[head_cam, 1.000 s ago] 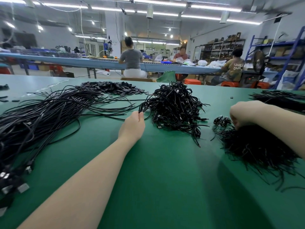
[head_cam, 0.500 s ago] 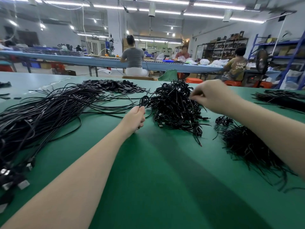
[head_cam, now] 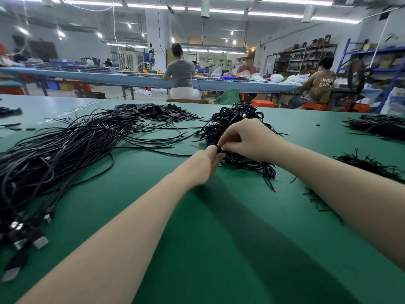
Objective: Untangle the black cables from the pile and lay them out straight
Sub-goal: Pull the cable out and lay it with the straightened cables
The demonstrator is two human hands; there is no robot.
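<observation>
Black cable (head_cam: pixel 219 148) pinched by both hands, left hand (head_cam: pixel 210 160) and right hand (head_cam: pixel 247 139) meeting beside the tangled pile (head_cam: pixel 232 119) on the green tabletop (head_cam: pixel 197 227)

Factory assembly hall: long green worktable (head_cam: pixel 197 238), seated workers (head_cam: pixel 182 73) at blue bench (head_cam: pixel 109 76), strip lights (head_cam: pixel 182 5), stocked shelving (head_cam: pixel 306 58), heaped black cables (head_cam: pixel 54 150).

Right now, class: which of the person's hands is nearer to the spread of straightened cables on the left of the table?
Left. The left hand sits just right of the straightened cables; the right hand is farther right, over the tangled pile.
</observation>
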